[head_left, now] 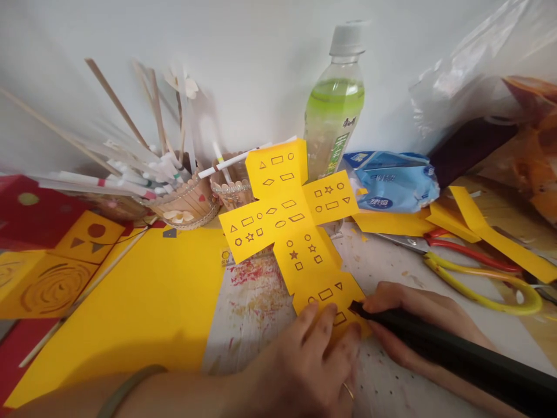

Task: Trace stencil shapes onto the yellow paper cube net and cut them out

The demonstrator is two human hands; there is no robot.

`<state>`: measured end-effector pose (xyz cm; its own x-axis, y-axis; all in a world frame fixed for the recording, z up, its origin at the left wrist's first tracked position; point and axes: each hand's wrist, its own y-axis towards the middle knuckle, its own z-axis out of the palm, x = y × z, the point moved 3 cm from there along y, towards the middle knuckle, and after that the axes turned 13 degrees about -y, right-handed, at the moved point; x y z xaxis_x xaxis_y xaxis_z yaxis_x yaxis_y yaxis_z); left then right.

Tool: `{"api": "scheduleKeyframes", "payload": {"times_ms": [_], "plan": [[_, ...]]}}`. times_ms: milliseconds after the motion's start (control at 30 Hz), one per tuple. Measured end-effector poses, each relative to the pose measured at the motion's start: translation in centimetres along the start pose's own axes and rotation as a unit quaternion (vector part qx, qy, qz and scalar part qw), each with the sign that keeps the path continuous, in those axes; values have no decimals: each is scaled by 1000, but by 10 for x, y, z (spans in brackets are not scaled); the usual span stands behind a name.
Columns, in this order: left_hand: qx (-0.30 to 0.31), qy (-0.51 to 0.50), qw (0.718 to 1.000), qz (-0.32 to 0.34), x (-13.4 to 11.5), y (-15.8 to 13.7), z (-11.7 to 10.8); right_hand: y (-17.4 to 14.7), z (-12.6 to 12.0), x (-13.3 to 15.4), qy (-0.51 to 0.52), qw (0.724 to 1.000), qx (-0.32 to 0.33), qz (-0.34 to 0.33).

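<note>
A yellow paper cutout (287,210), shaped like a cross with a long lower arm, lies in the middle of the bench (537,331), its nearest panel between the two hands. Small outlined shapes cover its panels: stars, circles, triangles, boxes and diamonds. The left hand (311,354) is loosely spread, its fingertips resting on the nearest panel. The right hand (424,305) grips a black pen (435,334), whose tip is at the right part of that same panel. Beneath the cutout is a stained pale sheet (256,293), with a large yellow sheet (174,290) to the left. Behind stand a bottle (335,110) of green drink, a blue packet (395,183) and a cup (187,203) of markers and sticks. Scissors (474,255) and yellow strips (500,235) lie on the right.
</note>
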<state>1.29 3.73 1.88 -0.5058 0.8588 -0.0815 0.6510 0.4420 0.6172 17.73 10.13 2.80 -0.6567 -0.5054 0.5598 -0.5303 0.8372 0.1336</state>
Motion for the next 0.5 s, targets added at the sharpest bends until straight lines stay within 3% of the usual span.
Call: {"api": "scheduleKeyframes", "payload": {"times_ms": [100,500], "plan": [[-8,12,1000,-3,1,0,0,1,0,1,-4,1000,4,-22],[57,28,998,27,-1,-5,4,6,0,5,-8,998,24,-58]]}}
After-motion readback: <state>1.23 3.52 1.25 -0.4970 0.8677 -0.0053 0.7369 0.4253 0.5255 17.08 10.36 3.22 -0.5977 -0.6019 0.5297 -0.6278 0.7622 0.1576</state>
